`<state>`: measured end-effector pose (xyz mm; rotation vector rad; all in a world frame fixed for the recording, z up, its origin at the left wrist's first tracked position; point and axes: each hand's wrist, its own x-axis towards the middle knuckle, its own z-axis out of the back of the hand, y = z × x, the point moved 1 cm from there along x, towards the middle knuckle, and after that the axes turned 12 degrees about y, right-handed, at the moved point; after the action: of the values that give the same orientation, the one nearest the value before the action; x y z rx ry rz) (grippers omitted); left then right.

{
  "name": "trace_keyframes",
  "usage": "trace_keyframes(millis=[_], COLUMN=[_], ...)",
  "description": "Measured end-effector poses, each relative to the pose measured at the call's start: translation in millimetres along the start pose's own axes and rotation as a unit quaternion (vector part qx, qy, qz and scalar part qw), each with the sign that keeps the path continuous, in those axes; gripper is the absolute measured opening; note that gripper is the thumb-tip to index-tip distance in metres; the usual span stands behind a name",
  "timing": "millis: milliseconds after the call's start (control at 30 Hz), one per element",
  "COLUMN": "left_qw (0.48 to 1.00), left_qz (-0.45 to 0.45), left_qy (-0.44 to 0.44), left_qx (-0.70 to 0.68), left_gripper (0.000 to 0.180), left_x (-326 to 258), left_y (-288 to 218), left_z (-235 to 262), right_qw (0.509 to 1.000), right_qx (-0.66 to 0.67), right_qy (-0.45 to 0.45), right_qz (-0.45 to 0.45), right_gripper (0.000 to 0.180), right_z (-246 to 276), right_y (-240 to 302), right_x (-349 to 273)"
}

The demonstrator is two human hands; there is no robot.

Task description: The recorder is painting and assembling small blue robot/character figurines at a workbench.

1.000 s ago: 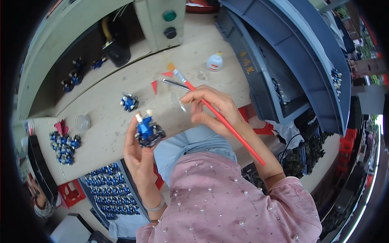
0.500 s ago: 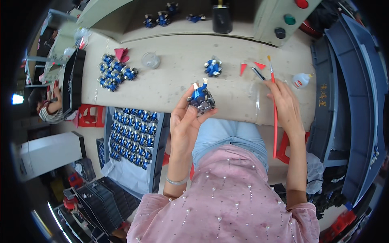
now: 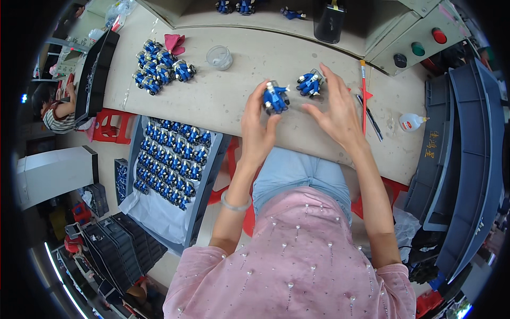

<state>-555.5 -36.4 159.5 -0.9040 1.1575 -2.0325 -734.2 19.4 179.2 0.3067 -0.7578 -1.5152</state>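
Between the thumb and fingers of my left hand (image 3: 259, 127) is a small blue figurine (image 3: 275, 100) with pale and dark parts. A second blue figurine (image 3: 310, 84) sits on the table just beyond it. My right hand (image 3: 340, 111) is beside that second figurine, thumb and fingers spread, with nothing in them. To its right lie a red-handled paintbrush (image 3: 364, 114), a slim dark pen-like tool (image 3: 372, 121) and a red triangular piece (image 3: 367, 94). A small white squeeze bottle (image 3: 411, 122) lies farther right.
Several blue figurines (image 3: 161, 69) cluster at the table's left, near a pink cloth (image 3: 175, 43) and a clear cup (image 3: 219, 57). A grey crate (image 3: 204, 207) of figurines stands below left. Grey bins (image 3: 433, 127) border the right. A shelf (image 3: 276, 18) spans the back.
The paintbrush has left my right hand and lies on the table. Both hands have moved closer together, and the held figurine has moved farther over the table. The camera view has shifted.
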Motion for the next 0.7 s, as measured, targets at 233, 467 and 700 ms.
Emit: trace_keyframes(millis=[233,467,700], left_qw=[0.995,0.997,0.943], left_qz=[-0.019,-0.033,-0.019], left_qy=[0.042,0.007,0.187], left_qx=[0.084,0.070,-0.273], left_gripper=[0.072,0.090,0.084], left_x=[15.9,-1.9,-27.1], left_y=[31.8,-1.8,-40.2], left_z=[4.8,20.5,-3.8], right_qw=[0.992,0.920,0.764], right_qx=[0.069,0.365,0.582], right_qy=[0.032,0.020,0.238], right_qz=[-0.099,-0.143,-0.142], right_gripper=[0.063,0.061,0.066], right_z=[-21.5,15.2,25.9], right_y=[-17.8,-4.5,18.1], right_x=[19.0,-1.6,-47.6])
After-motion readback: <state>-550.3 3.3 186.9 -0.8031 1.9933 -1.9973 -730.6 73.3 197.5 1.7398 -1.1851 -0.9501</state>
